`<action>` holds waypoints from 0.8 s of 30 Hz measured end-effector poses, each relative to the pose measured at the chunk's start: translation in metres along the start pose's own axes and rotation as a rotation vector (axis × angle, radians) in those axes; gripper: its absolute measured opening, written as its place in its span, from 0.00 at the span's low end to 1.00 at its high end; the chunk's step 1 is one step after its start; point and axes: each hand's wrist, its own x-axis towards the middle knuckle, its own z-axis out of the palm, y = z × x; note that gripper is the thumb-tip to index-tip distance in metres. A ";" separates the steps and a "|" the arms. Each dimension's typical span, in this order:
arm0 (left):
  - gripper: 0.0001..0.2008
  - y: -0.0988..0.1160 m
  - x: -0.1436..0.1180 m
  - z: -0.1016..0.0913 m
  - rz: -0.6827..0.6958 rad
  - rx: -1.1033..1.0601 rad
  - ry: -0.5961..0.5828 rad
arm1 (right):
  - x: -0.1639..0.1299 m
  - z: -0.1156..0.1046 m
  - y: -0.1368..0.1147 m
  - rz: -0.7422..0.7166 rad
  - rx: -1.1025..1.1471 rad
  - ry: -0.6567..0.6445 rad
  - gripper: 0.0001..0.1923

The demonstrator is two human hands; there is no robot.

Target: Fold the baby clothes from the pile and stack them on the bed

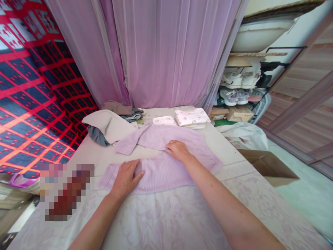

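Observation:
A lilac ribbed sweater (161, 163) lies spread on the pale floral bed sheet (169, 218). One sleeve (130, 140) is folded across toward the upper left. My left hand (126, 177) rests flat, fingers apart, on the sweater's lower left part. My right hand (178, 150) presses on the sweater's middle, fingers bent over a fold of the fabric. Neither hand lifts anything.
A heap of beige and grey clothes (110, 125) lies at the far left of the bed. Folded white printed garments (191, 116) sit at the far end. A pink curtain (166, 52) hangs behind. At right stand a shoe rack (240, 86), a white bag (243, 135) and a cardboard box (270, 165).

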 end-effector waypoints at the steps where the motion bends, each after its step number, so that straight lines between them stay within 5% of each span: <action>1: 0.22 -0.003 -0.003 -0.001 -0.006 -0.002 0.004 | 0.006 0.005 0.001 0.025 0.006 0.014 0.12; 5: 0.21 -0.014 -0.009 -0.001 -0.059 0.005 0.065 | 0.017 0.024 0.006 0.268 0.069 0.146 0.14; 9: 0.16 -0.023 -0.011 -0.004 -0.115 0.044 0.099 | 0.019 0.036 0.009 0.344 0.098 0.158 0.14; 14: 0.15 -0.026 -0.005 -0.032 -0.121 0.133 -0.053 | 0.014 0.033 0.013 0.352 0.182 0.177 0.14; 18: 0.15 -0.021 0.001 -0.054 -0.179 0.225 -0.158 | -0.006 0.033 0.016 0.270 0.198 0.237 0.14; 24: 0.20 -0.032 0.007 -0.062 -0.206 0.319 -0.213 | -0.031 0.042 0.014 -0.009 0.152 0.226 0.14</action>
